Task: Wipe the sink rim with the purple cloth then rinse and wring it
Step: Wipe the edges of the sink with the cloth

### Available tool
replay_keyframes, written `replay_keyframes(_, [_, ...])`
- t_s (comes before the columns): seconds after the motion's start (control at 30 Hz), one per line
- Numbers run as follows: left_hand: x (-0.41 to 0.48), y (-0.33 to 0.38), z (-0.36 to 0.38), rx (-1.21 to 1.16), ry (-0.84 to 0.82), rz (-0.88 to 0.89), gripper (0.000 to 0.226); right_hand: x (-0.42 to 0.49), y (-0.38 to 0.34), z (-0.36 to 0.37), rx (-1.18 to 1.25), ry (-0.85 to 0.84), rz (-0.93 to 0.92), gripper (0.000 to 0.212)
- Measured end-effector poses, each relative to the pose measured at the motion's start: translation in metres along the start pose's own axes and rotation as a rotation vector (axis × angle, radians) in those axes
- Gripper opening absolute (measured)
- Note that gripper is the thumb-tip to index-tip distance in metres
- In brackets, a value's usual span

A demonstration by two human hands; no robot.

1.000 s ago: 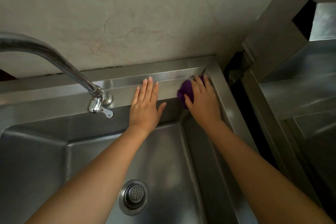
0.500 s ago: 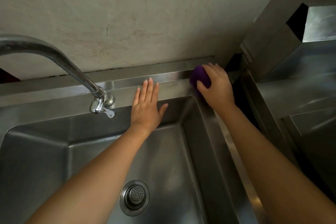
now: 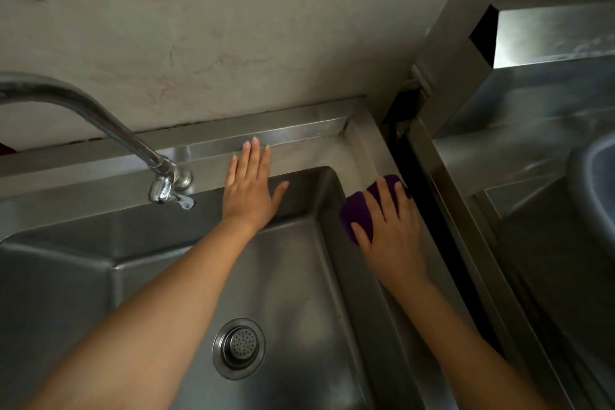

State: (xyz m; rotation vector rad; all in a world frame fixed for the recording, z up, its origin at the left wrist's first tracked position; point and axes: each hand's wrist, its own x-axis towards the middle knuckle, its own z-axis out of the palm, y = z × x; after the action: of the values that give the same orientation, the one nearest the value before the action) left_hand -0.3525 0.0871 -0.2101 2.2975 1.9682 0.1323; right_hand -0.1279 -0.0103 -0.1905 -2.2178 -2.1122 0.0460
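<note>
Fingers (image 3: 382,200) of the right hand (image 3: 392,236) lie spread and nearly straight across the bunched purple cloth (image 3: 354,215). They press it onto the right-hand strip of the sink rim (image 3: 361,150), a little below the back right corner. The thumb rests along the cloth's near edge, which seems to hang slightly over the basin wall. The left hand (image 3: 249,190) lies flat on the back strip of the rim, fingers straight and together and thumb splayed over the basin edge. It holds nothing and sits just right of the tap (image 3: 100,116).

By my reading, the wiping is under way and not finished. The cloth sits on the side strip, and the stretch of that strip nearer the person, partly under the forearm, probably remains. Whether the back strip is done cannot be told from its sheen. The front and left rims are out of view. No water runs from the tap, so rinsing and wringing are not yet begun. The drain strainer (image 3: 239,348) sits uncovered in the basin floor.
</note>
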Motion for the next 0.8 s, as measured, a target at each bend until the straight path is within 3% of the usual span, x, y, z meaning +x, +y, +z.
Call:
replay_keyframes(0.17, [0.001, -0.003, -0.002, -0.015, -0.042, 0.006, 0.071, 0.009, -0.007, -0.001, -0.019, -0.005, 0.003, 0.059])
replay_keyframes(0.4, [-0.007, -0.010, -0.005, -0.055, 0.009, -0.068, 0.071, 0.108, -0.038, 0.003, 0.021, -0.035, -0.021, 0.063])
replay_keyframes(0.63, [-0.043, -0.042, -0.001, 0.027, 0.077, -0.128, 0.070, 0.113, -0.096, 0.018, 0.241, 0.025, 0.018, 0.056])
replay_keyframes(0.8, [-0.048, -0.052, 0.005, 0.022, 0.074, -0.102, 0.075, 0.102, -0.088, 0.023, 0.214, 0.015, -0.330, 0.054])
